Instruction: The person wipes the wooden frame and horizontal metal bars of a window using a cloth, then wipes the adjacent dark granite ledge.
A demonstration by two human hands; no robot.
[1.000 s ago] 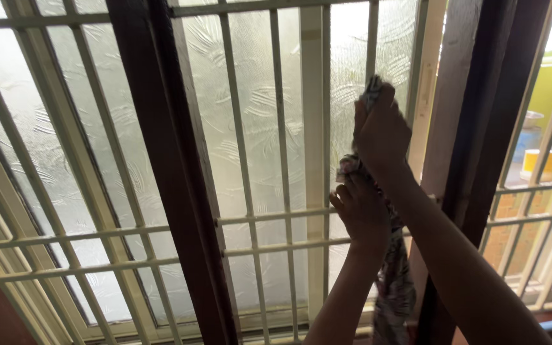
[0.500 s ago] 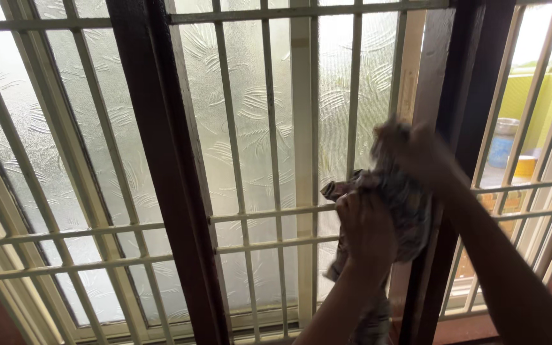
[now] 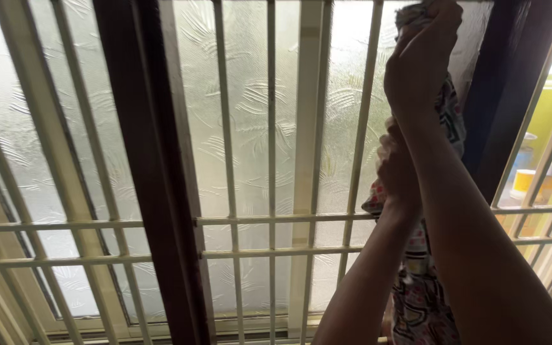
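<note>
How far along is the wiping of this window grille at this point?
Done: nothing can be confirmed; the cream bars and frosted glass show no clear wiped mark. In hand: the right hand presses a patterned cloth high by the dark frame, the left hand gripping it lower. Left: cannot be judged from here.

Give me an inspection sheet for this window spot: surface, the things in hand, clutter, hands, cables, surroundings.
Surface: frosted patterned glass pane behind cream metal grille bars.
Things in hand: patterned multicoloured cloth, stretched vertically at the grille.
Clutter: nothing seen.
Hands: right hand grips the cloth's top; left hand grips it lower down.
Cables: nothing seen.
Surroundings: dark brown window frame; blurred yellow and blue containers outside at right.
</note>
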